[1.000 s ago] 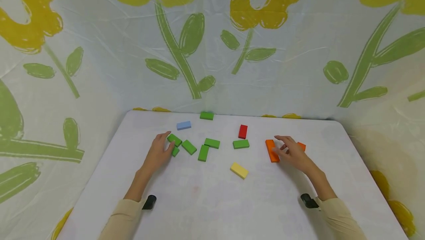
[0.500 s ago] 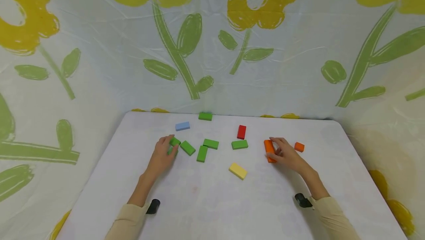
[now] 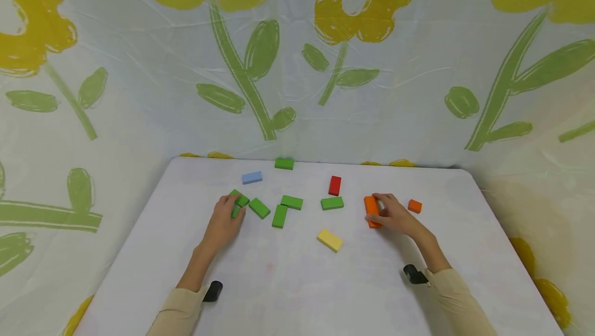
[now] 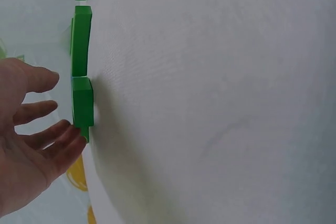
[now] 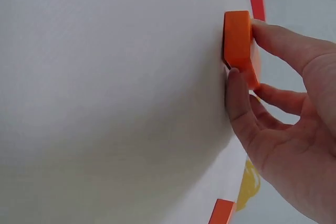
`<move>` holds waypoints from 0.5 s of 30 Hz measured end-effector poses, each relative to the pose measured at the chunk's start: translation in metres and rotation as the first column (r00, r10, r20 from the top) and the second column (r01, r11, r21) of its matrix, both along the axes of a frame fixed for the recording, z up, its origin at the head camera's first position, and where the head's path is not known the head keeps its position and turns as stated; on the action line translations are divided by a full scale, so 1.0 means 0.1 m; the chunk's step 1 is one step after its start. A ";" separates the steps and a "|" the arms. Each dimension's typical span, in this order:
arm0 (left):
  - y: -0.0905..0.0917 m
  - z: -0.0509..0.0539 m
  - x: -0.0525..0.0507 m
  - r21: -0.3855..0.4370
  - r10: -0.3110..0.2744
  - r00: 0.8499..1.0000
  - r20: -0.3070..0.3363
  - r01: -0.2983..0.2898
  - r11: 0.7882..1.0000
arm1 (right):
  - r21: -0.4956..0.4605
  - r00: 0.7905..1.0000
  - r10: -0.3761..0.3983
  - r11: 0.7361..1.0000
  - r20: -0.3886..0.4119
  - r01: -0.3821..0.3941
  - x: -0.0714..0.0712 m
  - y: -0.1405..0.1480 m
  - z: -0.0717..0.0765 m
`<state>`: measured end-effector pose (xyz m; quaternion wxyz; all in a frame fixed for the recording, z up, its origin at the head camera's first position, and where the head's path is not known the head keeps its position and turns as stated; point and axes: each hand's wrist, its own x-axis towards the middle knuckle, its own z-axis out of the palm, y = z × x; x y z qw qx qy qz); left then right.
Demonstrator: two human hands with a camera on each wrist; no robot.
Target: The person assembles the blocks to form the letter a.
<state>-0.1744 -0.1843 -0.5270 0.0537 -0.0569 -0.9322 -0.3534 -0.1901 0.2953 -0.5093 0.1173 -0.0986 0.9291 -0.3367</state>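
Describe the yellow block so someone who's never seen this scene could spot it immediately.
On the white table in the head view, look between the left hand and right hand. Slightly lower in the picture, the yellow block lies slanted. No other block is yellow, and none sits lower in frame.

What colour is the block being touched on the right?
Orange: the block shows best in the right wrist view.

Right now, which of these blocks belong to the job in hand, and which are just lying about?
Likely part of the job:
long orange block, held by the right hand
two green blocks close to the left hand

Apparently just lying about:
blue block
red block
yellow block
small orange block
five other green blocks
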 end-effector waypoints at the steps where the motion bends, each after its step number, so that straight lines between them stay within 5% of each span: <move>1: -0.01 0.00 0.00 0.002 0.000 1.000 0.000 0.000 1.000 | -0.004 1.000 -0.005 1.000 0.005 0.005 -0.01 -0.01 0.00; 15: -0.04 -0.01 0.02 0.052 0.006 0.998 0.066 -0.009 0.999 | -0.078 0.991 -0.128 0.989 -0.041 0.125 -0.05 -0.19 -0.01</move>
